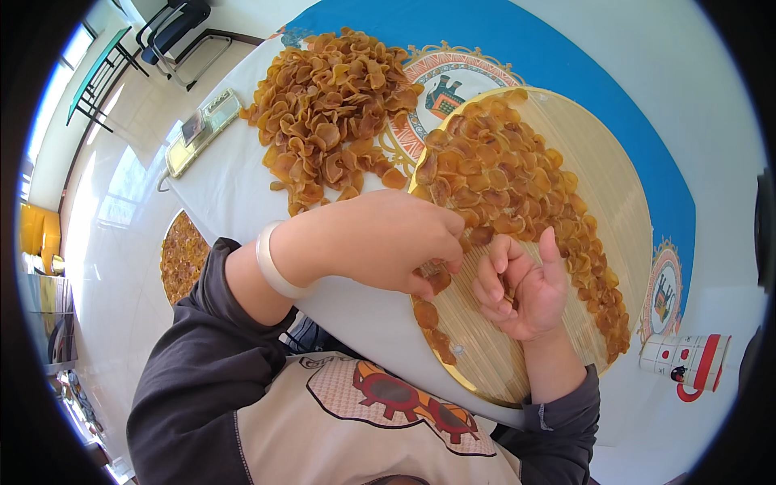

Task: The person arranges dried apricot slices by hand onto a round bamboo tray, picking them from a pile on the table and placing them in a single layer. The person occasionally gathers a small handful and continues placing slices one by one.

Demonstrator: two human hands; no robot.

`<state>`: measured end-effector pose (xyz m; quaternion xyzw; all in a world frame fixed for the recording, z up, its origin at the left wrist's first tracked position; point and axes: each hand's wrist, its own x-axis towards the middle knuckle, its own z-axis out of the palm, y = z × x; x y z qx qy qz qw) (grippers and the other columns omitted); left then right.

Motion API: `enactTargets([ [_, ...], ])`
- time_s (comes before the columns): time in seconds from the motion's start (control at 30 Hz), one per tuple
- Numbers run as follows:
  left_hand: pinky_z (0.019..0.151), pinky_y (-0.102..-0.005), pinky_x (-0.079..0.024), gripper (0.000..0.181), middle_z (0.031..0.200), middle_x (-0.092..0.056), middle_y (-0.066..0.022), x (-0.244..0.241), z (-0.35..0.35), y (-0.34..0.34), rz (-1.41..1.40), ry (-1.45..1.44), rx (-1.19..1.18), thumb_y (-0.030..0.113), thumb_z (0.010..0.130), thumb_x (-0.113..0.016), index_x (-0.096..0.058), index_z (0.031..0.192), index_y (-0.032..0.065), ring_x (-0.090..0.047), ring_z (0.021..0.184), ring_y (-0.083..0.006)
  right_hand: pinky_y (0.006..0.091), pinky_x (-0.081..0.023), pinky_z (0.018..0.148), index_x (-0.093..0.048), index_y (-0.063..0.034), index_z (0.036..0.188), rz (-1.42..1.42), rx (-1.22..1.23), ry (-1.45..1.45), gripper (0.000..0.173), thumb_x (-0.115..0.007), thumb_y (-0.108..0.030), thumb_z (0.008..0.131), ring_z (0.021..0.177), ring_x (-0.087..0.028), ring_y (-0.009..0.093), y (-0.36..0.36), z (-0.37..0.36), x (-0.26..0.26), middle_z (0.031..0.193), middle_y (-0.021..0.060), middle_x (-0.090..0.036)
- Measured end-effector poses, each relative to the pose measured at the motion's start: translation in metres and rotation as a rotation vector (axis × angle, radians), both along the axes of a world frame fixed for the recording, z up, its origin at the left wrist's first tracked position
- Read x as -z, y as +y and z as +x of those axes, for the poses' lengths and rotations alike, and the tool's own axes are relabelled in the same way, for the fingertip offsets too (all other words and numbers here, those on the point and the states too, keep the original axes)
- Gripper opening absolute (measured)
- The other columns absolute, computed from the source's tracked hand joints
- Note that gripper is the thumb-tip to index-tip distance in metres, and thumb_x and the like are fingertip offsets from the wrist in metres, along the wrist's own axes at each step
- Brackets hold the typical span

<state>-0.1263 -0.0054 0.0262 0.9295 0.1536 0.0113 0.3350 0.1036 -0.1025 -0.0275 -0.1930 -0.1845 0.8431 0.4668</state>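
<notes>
A round slatted tray (606, 157) with a gold rim lies before me, partly covered with overlapping amber-brown dried slices (491, 176). My left hand (388, 242), with a pale bangle at its wrist, reaches over the tray's left edge, palm down. Its thumb and fingers close around a dried slice (440, 280) low over the slats. Over the tray's middle, my right hand (524, 291) is turned palm up, thumb raised and fingers curled. Something brownish shows between those fingers, too hidden to name. Beyond my left hand, a large loose heap of similar slices (333, 103) rests on the tabletop.
A blue table runner (485, 24) with elephant medallions passes under the tray. A white and red mug (685, 364) stands to the right. At the table's left edge sits a small gold-rimmed tray (203, 133). Another slice-covered tray (182, 257) is lower left, beyond the table.
</notes>
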Motion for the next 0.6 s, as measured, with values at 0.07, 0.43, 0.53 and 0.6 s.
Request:
enactTargets([
  [0.07,0.071,-0.041,-0.049,0.02,0.092,-0.057,-0.0036,0.002,0.001,0.0,0.013,0.02,0.003,0.022,0.078,-0.078,-0.071,0.096,0.0172,-0.063,0.087,-0.0271,0.0244,-0.033,0.047,-0.047,-0.0081,0.093,0.001,-0.002,0.0,0.066,-0.024,-0.07,0.101,0.054,-0.043,0.013,0.0,0.0,0.0,0.077,0.0103,-0.056],
  [0.43,0.063,-0.0405,-0.05,0.013,0.081,-0.059,-0.0053,0.013,0.004,-0.006,0.109,-0.098,0.008,0.024,0.081,-0.074,-0.074,0.086,0.0124,-0.064,0.076,-0.027,0.0239,-0.032,0.047,-0.047,-0.0079,0.094,-0.004,-0.007,0.014,0.067,-0.024,-0.07,0.101,0.055,-0.042,0.013,0.0,0.001,0.0,0.078,0.0104,-0.055],
  [0.53,0.06,-0.0402,-0.049,0.013,0.078,-0.058,-0.0055,0.011,0.006,-0.008,0.141,-0.098,0.005,0.023,0.083,-0.072,-0.073,0.083,0.0101,-0.064,0.072,-0.0268,0.0239,-0.032,0.047,-0.047,-0.0079,0.094,-0.006,-0.008,0.025,0.067,-0.024,-0.07,0.101,0.055,-0.042,0.013,0.0,0.001,0.0,0.078,0.0104,-0.055],
  [0.6,0.058,-0.04,-0.048,0.014,0.077,-0.058,-0.0055,0.009,0.008,-0.008,0.164,-0.087,0.02,0.022,0.084,-0.071,-0.072,0.081,0.0089,-0.063,0.069,-0.0265,0.0239,-0.032,0.047,-0.046,-0.0079,0.094,-0.014,-0.001,0.033,0.067,-0.023,-0.07,0.101,0.055,-0.042,0.013,0.001,0.001,0.001,0.078,0.0105,-0.055],
])
